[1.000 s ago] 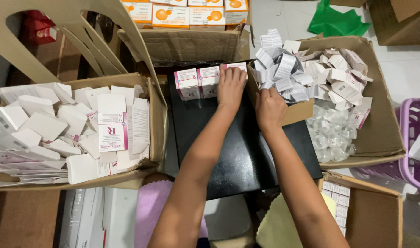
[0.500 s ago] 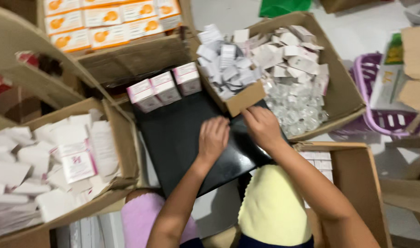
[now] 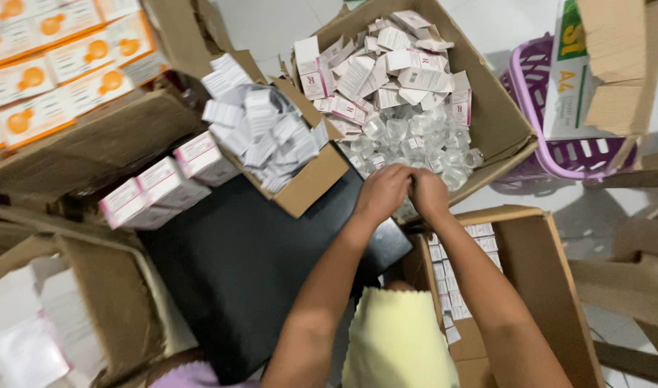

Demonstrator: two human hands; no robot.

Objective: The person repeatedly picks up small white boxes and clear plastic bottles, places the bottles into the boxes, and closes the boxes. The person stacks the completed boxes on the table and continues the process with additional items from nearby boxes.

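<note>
Both my left hand (image 3: pixel 381 191) and right hand (image 3: pixel 428 192) are curled together, can't tell around what, at the edge of the clear little jars (image 3: pixel 415 140) box; they look light, slick, so I'd pinch the sides.

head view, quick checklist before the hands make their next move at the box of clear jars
1. Both hands in view: ok. The left hand and right hand are pressed together at the near edge of the big carton.
2. What they hold: cannot tell, the fingers hide it.
3. Clear jars within reach: ok, heaped just beyond the knuckles.
4. Folded white-and-pink cartons on hand: ok, piled at the back of the same carton.
5. Black board free for working: ok, bare beside the left forearm.
6. Finished pink-topped boxes: ok, lined up at the board's far left edge.
</note>
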